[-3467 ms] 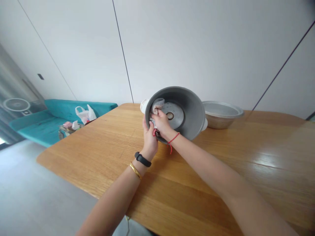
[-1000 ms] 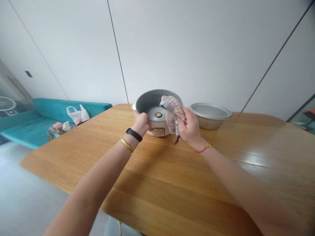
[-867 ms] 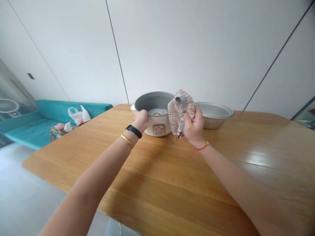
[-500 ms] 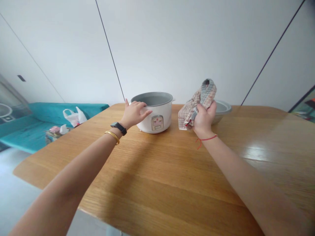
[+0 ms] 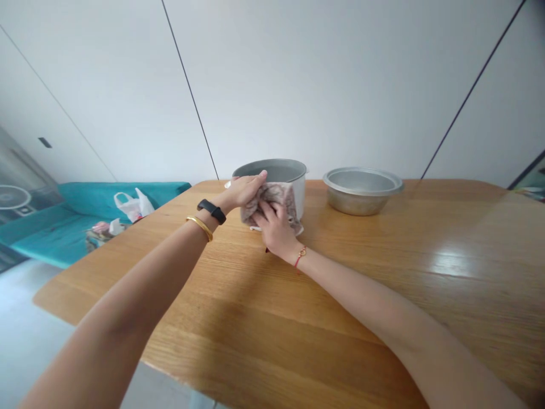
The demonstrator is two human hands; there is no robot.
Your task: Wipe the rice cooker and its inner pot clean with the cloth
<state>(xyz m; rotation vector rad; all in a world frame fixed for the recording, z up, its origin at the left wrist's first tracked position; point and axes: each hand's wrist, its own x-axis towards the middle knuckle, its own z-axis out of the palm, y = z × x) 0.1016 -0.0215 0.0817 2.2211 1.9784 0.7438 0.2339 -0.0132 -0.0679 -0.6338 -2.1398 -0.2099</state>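
Observation:
A white rice cooker with a grey inside stands lidless near the far side of the wooden table. My left hand is on the near left of its rim, steadying it, some fingers hidden by a cloth. Against the cooker's front, my right hand presses the crumpled, brownish-pink patterned cloth, fingers bent into it. The cloth covers the front panel. To the right, apart from both hands, sits a round metal inner pot with a wide rim.
The wooden table reaches toward me, its far edge by a pale panelled wall. At the left, beyond the table, a teal sofa holds a white plastic bag and some small items.
My right hand has carried the cloth leftward from in front of the metal pot onto the cooker's front. The metal pot now shows fully. My left hand stays at the cooker's rim.

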